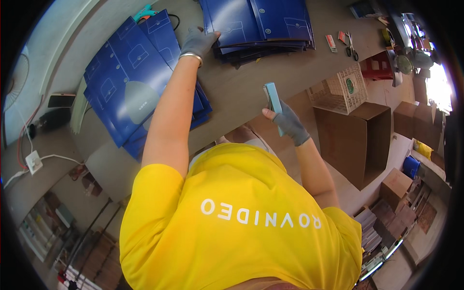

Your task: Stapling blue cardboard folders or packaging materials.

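Note:
My left hand [197, 42], in a grey glove with bare fingertips and a bracelet at the wrist, is at the left edge of a stack of blue printed cardboard sheets [263, 21]. Its thumb lies on the edge of a sheet; the other fingers are curled and partly hidden. Away from the table's near edge, my gloved right hand [291, 126] is closed around a light blue stapler [273, 99], which points up toward the table. More blue printed sheets [116, 72] lie spread and overlapping to the left, partly behind my left forearm.
A turquoise-handled tool [145, 13] lies behind the left sheets. Scissors [352, 48] and small red-and-white boxes [331, 43] are on the table [299, 63] at right. A beige plastic basket [333, 92] rests by an open cardboard box [357, 140]. A phone [61, 100] lies far left.

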Action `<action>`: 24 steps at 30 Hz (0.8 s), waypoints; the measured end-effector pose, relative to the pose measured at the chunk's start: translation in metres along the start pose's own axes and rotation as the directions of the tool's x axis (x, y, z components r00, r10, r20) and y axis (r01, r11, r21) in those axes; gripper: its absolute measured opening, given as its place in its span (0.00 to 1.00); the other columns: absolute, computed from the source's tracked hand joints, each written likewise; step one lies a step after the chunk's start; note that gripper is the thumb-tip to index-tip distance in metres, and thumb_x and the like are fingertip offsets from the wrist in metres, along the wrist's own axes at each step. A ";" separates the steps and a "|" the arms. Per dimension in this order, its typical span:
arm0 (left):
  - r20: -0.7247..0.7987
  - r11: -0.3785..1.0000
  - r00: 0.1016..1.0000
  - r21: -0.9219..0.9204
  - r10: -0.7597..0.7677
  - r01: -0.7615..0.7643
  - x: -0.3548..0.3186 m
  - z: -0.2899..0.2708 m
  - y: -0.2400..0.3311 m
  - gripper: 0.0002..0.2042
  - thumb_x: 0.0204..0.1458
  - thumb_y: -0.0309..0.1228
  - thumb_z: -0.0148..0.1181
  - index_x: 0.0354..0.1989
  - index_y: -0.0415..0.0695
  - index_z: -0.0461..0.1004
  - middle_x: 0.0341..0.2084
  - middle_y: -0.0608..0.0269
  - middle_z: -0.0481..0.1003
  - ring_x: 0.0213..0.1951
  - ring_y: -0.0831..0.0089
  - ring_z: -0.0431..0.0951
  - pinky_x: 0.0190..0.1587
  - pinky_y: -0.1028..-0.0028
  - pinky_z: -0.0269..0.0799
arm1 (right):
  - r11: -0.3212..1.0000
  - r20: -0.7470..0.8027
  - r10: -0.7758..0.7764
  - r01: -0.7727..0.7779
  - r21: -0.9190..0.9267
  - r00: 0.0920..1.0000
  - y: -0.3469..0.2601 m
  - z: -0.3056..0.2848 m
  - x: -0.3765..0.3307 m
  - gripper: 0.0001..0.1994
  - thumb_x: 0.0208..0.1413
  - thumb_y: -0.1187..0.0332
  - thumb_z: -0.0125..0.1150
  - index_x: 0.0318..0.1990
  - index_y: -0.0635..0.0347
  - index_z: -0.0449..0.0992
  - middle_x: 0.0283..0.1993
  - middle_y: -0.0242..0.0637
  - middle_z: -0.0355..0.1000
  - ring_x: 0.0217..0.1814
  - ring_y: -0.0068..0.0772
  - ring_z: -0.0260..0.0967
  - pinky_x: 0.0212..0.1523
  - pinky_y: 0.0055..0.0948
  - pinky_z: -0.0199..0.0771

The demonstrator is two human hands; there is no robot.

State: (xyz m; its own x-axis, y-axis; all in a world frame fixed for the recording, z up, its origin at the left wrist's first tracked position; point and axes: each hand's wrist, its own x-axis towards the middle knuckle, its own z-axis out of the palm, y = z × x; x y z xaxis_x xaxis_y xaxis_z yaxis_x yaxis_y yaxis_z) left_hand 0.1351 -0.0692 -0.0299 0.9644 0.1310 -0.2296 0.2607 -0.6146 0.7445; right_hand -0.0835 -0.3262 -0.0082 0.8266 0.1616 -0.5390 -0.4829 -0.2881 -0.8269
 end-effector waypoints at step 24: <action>0.447 0.885 0.891 -0.381 -0.076 0.266 -0.054 -0.029 -0.030 0.20 0.52 0.40 0.59 0.43 0.34 0.70 0.33 0.58 0.75 0.23 0.73 0.78 0.20 0.75 0.71 | 0.999 0.094 -0.044 0.042 0.020 0.995 -0.007 0.037 -0.002 0.22 0.56 0.59 0.61 0.53 0.64 0.67 0.44 0.37 0.69 0.47 0.30 0.67 0.50 0.28 0.68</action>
State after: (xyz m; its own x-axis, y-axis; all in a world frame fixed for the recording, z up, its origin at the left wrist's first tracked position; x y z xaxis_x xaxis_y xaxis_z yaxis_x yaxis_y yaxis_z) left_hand 0.0761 -0.0351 -0.0217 0.8204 -0.1842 -0.5413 0.5043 -0.2127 0.8369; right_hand -0.0921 -0.2897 -0.0070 0.8163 0.2622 -0.5147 -0.4531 -0.2621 -0.8521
